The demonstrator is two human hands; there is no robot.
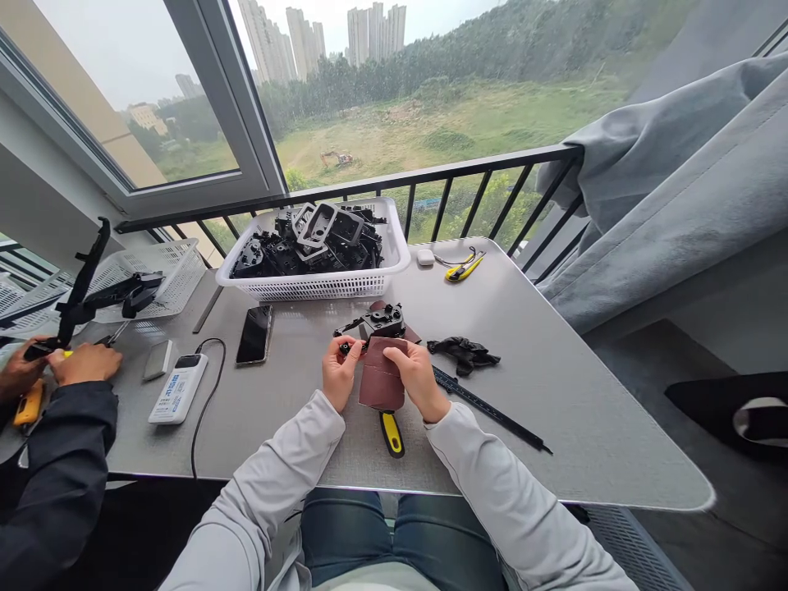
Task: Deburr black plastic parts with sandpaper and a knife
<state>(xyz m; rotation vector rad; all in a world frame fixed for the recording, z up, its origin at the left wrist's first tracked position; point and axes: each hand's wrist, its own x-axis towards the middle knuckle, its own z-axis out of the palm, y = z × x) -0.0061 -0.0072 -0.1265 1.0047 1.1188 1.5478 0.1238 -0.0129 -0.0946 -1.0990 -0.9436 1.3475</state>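
Note:
My left hand (pixel 339 371) is closed in a pinch on a small black piece at the near edge of a black plastic part (pixel 377 319) lying on the grey table (pixel 554 394). My right hand (pixel 417 377) grips a folded sheet of reddish-brown sandpaper (pixel 382 380), fingers curled over its top edge. The sandpaper hangs between both hands, just in front of the black part. A yellow-handled tool (pixel 391 432) lies under the sandpaper near the table's front edge.
A white basket (pixel 320 283) full of black plastic parts stands at the back. A phone (pixel 254 333), a power bank (pixel 178 387) with cable, a black glove (pixel 465 353), a long black strip (pixel 492 410) and yellow cutters (pixel 461 268) lie around. A co-worker's hands (pixel 67 365) hold a black part at left.

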